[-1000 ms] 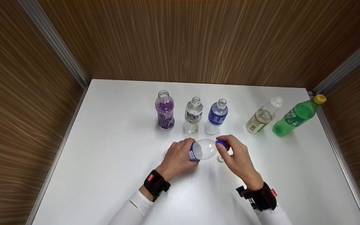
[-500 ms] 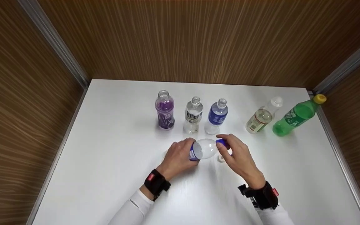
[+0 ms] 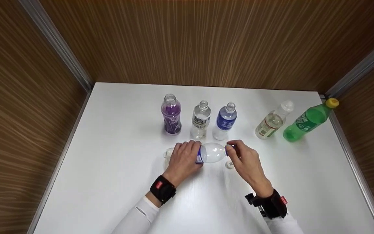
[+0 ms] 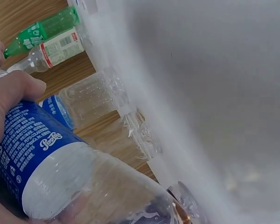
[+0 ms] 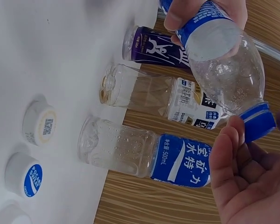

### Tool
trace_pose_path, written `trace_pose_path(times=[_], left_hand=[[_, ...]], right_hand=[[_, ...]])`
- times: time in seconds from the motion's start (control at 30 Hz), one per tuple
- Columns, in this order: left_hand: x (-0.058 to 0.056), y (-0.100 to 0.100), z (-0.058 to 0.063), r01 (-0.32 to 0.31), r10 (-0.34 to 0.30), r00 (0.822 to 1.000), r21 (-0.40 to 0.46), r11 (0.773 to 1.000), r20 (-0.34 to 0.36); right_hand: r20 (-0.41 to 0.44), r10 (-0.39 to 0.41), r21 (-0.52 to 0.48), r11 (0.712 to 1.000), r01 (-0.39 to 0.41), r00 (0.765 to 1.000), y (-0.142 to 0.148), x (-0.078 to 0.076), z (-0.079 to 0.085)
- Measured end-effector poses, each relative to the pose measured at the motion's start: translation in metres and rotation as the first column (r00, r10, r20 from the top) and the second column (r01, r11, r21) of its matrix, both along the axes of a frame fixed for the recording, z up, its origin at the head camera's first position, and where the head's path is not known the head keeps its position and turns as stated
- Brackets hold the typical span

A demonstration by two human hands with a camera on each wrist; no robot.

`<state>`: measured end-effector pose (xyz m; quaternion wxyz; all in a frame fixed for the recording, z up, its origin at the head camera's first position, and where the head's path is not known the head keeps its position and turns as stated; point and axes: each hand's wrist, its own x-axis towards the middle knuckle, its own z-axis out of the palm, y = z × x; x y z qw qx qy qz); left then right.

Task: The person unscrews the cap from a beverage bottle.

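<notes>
Ideally, the blue cap [image 5: 258, 122] pinched by the right hand [image 3: 248, 163] is turned squarely, its bottle [image 3: 213, 152] gripped by the left hand [image 3: 183, 160].

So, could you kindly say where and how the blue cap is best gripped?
I'd pinch the blue cap by its round sides, coming from the right: the left hand holds the bottle tilted, with its capped neck pointing right.

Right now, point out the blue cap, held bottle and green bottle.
Blue cap [image 5: 258, 123], right wrist view: side wall.
Held bottle [image 3: 213, 152], head view: clear shoulder.
Green bottle [image 3: 306, 122], head view: label.
</notes>
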<state>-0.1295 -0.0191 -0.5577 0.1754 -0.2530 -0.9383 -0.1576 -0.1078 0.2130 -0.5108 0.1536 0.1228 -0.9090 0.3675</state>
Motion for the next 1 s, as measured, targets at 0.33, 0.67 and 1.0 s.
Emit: trace_pose_path(times=[0.33,0.67,1.0], left_hand=[[-0.0008,-0.0007,0.0014,0.004,-0.006,0.997,0.018,1.000,0.083],[0.0007,-0.0022,0.0006,0.022,-0.032,0.992,0.086,0.996,0.123],[-0.0003,-0.0033,-0.0020,0.033,-0.042,0.991,0.076,0.997,0.126]], right_hand=[[-0.003,0.059,-0.010,0.998,-0.059,0.998,-0.0003,-0.0024,0.0019],[-0.017,0.154,-0.052,0.987,-0.155,0.988,0.0025,-0.0017,0.0026],[0.016,0.172,-0.043,0.984,-0.171,0.985,0.0050,-0.0002,0.0005]])
